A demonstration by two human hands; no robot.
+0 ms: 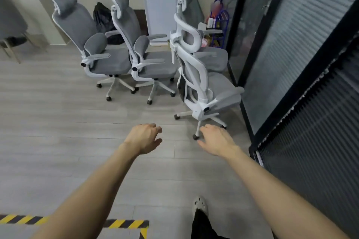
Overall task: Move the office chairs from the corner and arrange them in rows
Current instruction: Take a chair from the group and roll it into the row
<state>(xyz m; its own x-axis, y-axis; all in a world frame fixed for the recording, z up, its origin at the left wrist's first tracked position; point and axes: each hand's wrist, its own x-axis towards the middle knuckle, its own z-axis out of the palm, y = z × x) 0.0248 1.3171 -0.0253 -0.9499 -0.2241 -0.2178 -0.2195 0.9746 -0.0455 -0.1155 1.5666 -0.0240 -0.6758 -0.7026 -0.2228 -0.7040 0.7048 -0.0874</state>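
Office chairs [202, 75] ahead, left hand [144, 137], right hand [217, 141] outstretched, empty

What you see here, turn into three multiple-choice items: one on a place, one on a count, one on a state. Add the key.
1. The nearest chair stands:
A) beside the glass wall
B) on the striped tape
C) under a desk

2. White-framed office chairs in view:
A) two
B) four
C) seven

3. The person's hands are:
A) both gripping a chair back
B) carrying a box
C) open, holding nothing

Key:
1 A, its seat lies right by the dark-framed glass on the right.
2 B, two stand side by side at the left and two by the glass.
3 C, the left hand and right hand reach out with loose fingers, gripping nothing.
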